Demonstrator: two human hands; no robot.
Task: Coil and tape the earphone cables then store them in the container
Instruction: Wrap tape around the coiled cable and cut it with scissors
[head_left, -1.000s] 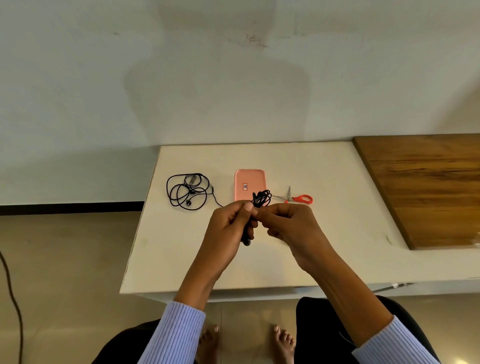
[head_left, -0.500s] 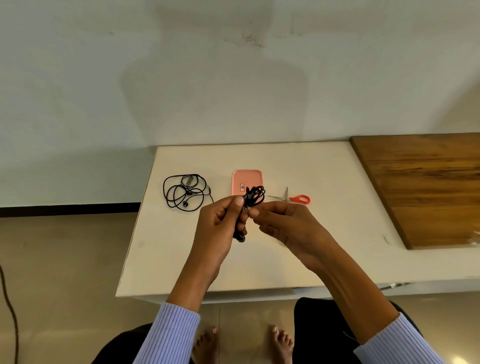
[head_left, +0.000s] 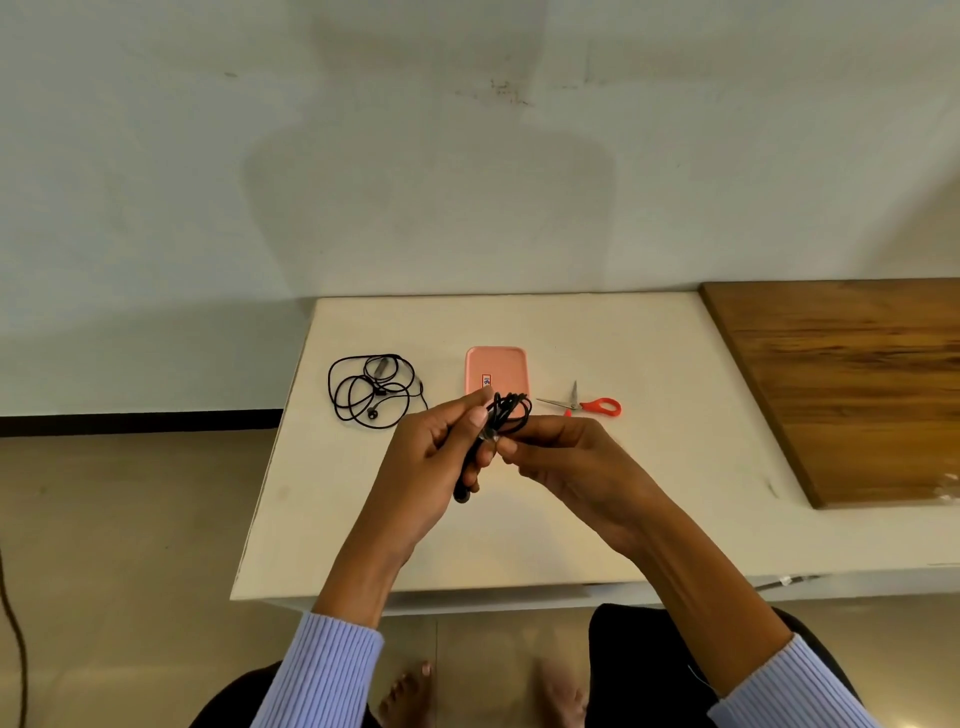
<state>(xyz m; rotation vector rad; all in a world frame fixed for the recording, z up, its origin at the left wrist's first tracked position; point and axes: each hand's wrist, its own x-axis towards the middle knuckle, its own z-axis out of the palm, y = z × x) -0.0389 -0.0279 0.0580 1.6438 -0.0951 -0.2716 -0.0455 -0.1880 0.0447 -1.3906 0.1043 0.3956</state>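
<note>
My left hand (head_left: 434, 457) grips a coiled bundle of black earphone cable (head_left: 511, 413) above the white table (head_left: 332, 519). The bundle's loops stick out above my fingers and its lower end hangs below my palm. My right hand (head_left: 558, 457) pinches something small and shiny at the middle of that bundle, perhaps tape. A second black earphone cable (head_left: 371, 389) lies loose and tangled on the table to the left. The flat pink container (head_left: 496, 369) sits just beyond my hands.
Orange-handled scissors (head_left: 587, 405) lie right of the pink container. A brown wooden board (head_left: 852, 384) covers the table's right side. The white wall stands close behind the table. My bare feet and the floor show below the table's front edge.
Both hands have stayed together above the table. The bundle's loops now stand out more above my left fingers, and my right fingertips have shifted along its middle.
</note>
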